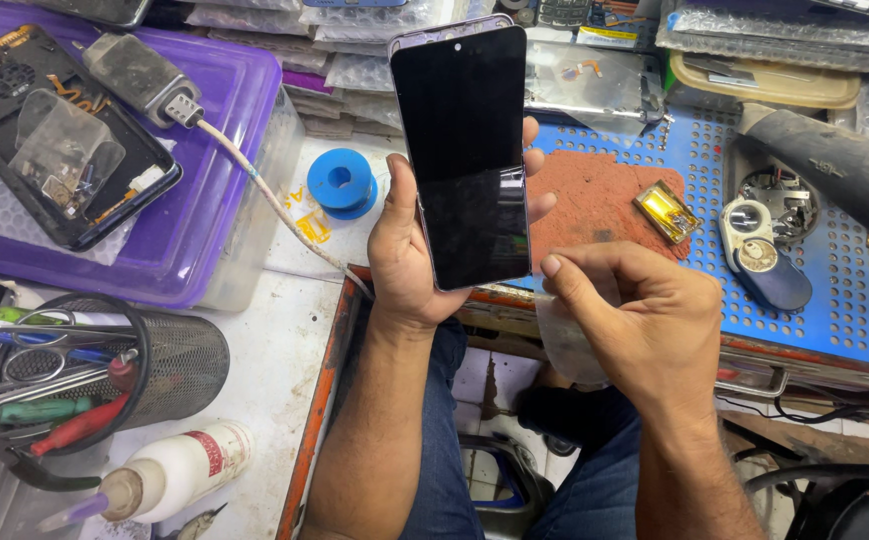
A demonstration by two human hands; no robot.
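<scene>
the left hand (410, 250) is wrapped around a slim rectangular smartphone with a black glass screen and pale lilac frame (465, 155), holding it upright above the edge of the blue perforated work mat (835, 300). just beside it, the right hand (640, 320) is curled closed on a crumpled piece of clear plastic film (565, 345). a blue reel of wire (343, 182) and a purple plastic tray (205, 190) lie to the left.

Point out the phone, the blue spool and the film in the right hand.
Phone (467, 160), head view, middle of the dark screen.
Blue spool (343, 183), head view, top flange.
Film (567, 345), head view, clear part below the fingers.
</scene>
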